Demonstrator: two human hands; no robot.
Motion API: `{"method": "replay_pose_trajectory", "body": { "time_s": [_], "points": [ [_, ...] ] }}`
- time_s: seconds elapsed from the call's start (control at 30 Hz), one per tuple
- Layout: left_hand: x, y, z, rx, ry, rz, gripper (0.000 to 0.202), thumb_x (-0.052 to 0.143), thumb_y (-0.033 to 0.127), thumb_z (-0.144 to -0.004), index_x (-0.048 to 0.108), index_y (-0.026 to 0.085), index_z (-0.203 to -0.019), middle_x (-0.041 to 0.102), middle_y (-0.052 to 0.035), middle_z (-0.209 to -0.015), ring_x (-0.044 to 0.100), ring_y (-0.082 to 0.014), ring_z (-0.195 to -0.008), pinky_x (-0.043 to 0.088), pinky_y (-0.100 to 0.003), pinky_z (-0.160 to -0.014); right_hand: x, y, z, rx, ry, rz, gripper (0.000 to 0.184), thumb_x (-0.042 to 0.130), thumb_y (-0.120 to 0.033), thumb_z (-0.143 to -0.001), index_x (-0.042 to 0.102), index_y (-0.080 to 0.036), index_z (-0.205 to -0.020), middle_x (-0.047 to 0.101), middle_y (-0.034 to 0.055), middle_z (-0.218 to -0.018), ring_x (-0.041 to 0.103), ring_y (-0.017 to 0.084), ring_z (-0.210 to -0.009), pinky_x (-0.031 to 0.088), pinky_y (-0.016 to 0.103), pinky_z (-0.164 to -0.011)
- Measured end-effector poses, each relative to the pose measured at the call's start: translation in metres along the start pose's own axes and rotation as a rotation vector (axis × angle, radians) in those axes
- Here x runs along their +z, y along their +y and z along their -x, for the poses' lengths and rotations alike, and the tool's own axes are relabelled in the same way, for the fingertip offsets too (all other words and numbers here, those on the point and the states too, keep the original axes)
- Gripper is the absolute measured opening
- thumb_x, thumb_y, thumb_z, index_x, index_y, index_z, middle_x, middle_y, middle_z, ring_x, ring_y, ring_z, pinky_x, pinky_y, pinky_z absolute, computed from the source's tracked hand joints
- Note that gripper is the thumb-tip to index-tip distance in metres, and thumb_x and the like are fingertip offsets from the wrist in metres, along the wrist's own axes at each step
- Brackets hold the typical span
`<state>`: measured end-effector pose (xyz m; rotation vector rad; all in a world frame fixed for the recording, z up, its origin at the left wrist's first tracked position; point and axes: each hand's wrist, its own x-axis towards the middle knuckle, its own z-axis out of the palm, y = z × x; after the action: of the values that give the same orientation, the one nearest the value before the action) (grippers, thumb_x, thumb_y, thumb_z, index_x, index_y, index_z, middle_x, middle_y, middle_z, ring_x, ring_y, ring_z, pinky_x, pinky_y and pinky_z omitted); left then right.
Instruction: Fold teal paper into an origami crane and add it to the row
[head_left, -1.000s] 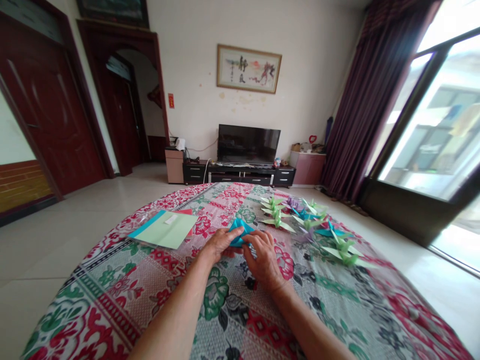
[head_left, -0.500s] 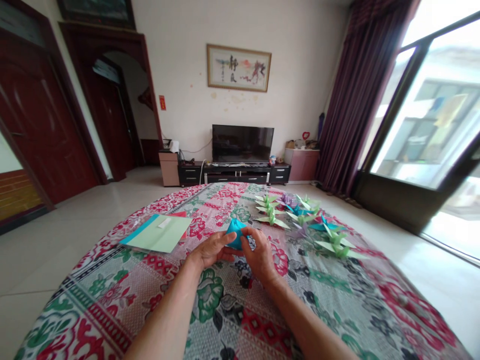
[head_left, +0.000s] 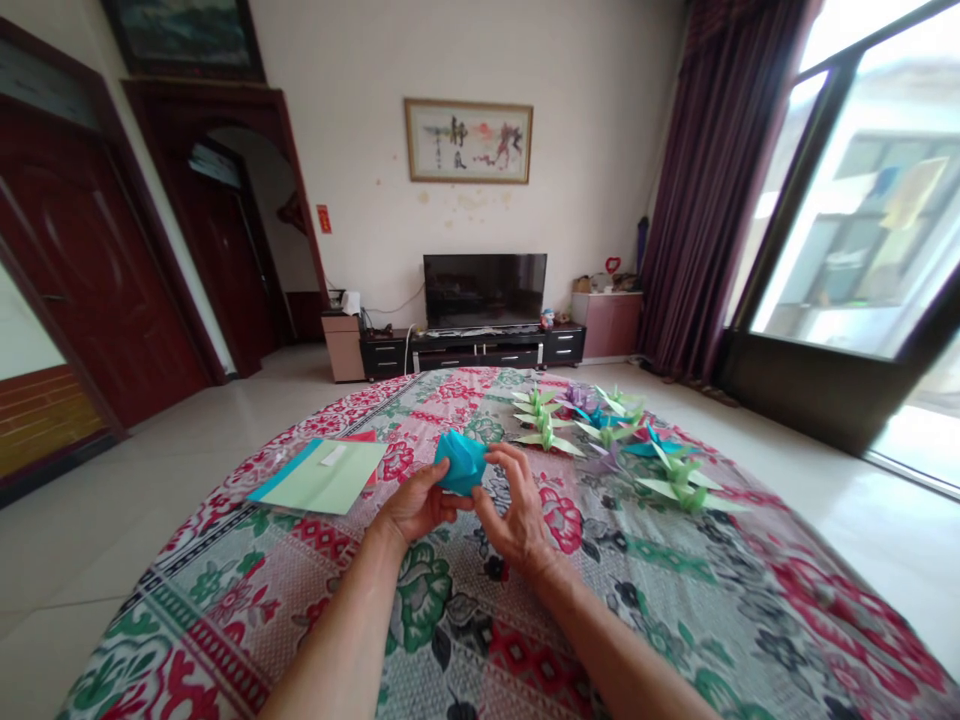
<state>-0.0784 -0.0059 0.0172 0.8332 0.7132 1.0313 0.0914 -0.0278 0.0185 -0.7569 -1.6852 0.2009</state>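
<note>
A folded piece of blue origami paper (head_left: 460, 463) is raised over the table in front of me, its folds partly spread. My left hand (head_left: 420, 502) pinches it at the lower left, thumb on the near face and fingers beneath. At its right edge is my right hand (head_left: 516, 508), with thumb and fingers apart and curved; the fingertips are at the paper's edge, and whether they touch it is hard to tell. To the right lie several folded paper cranes in green, blue and purple, among them a light green crane (head_left: 547, 437).
A stack of coloured paper sheets (head_left: 322, 480), light green on top, lies to the left. The patterned tablecloth (head_left: 450, 650) covers the round table. Beyond it stand a television (head_left: 485, 290) on a low cabinet and a purple curtain (head_left: 675, 220).
The blue paper has turned and its folds look wider and more open. My right hand has loosened its pinch and its fingers have spread. The view has shifted slightly.
</note>
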Motion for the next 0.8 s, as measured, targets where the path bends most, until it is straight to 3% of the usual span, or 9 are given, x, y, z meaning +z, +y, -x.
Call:
{"method": "replay_pose_trajectory", "body": {
  "time_s": [0.2,0.47,0.6,0.7,0.8],
  "points": [
    [0.0012,-0.0008,-0.0007,-0.005,0.045,0.062,0.035,0.058,0.045,-0.078,0.060,0.015,-0.095,0.069,-0.0070,-0.077,0.065,-0.0150,-0.054,0.044,-0.019,-0.041,0.0007,-0.0028,-0.0012,0.061,-0.011,-0.031,0.022,0.055,-0.016,-0.076,0.052,-0.021,-0.098,0.048,0.0109,-0.118,0.047,0.024,-0.112,0.040,0.042,-0.094],
    [0.0044,-0.0036,-0.0024,0.070,-0.048,0.017,0.036,0.066,0.037,-0.073,0.059,0.013,-0.100,0.069,-0.0125,-0.095,0.067,-0.0236,-0.081,0.051,-0.024,-0.055,0.0026,0.0021,-0.0043,0.099,0.160,0.002,0.015,0.053,-0.014,-0.073,0.052,-0.021,-0.087,0.051,0.0098,-0.112,0.048,0.024,-0.109,0.040,0.043,-0.092],
    [0.0039,-0.0031,-0.0041,0.095,-0.053,0.000,0.036,0.066,0.034,-0.074,0.059,0.013,-0.102,0.067,-0.0142,-0.102,0.066,-0.0255,-0.089,0.052,-0.025,-0.061,0.0025,0.0057,-0.0039,0.150,0.206,0.021,0.008,0.052,-0.017,-0.074,0.053,-0.020,-0.081,0.055,0.0050,-0.087,0.054,0.019,-0.087,0.044,0.036,-0.079],
    [0.0034,-0.0031,-0.0045,0.111,-0.050,-0.006,0.034,0.067,0.032,-0.073,0.060,0.013,-0.100,0.067,-0.0140,-0.104,0.065,-0.0258,-0.091,0.053,-0.026,-0.064,0.0034,0.0068,-0.0013,0.224,0.152,0.013,0.003,0.051,-0.021,-0.078,0.053,-0.020,-0.079,0.057,0.0012,-0.073,0.054,0.016,-0.070,0.044,0.029,-0.068],
    [0.0025,-0.0034,-0.0043,0.126,-0.063,0.000,0.034,0.069,0.026,-0.071,0.061,0.013,-0.100,0.067,-0.0130,-0.105,0.065,-0.0256,-0.093,0.053,-0.028,-0.068,0.0043,0.0064,0.0012,0.294,0.081,-0.061,0.011,0.049,-0.027,-0.082,0.055,-0.019,-0.087,0.060,-0.0003,-0.070,0.055,0.013,-0.062,0.044,0.026,-0.062]
  ]
}}
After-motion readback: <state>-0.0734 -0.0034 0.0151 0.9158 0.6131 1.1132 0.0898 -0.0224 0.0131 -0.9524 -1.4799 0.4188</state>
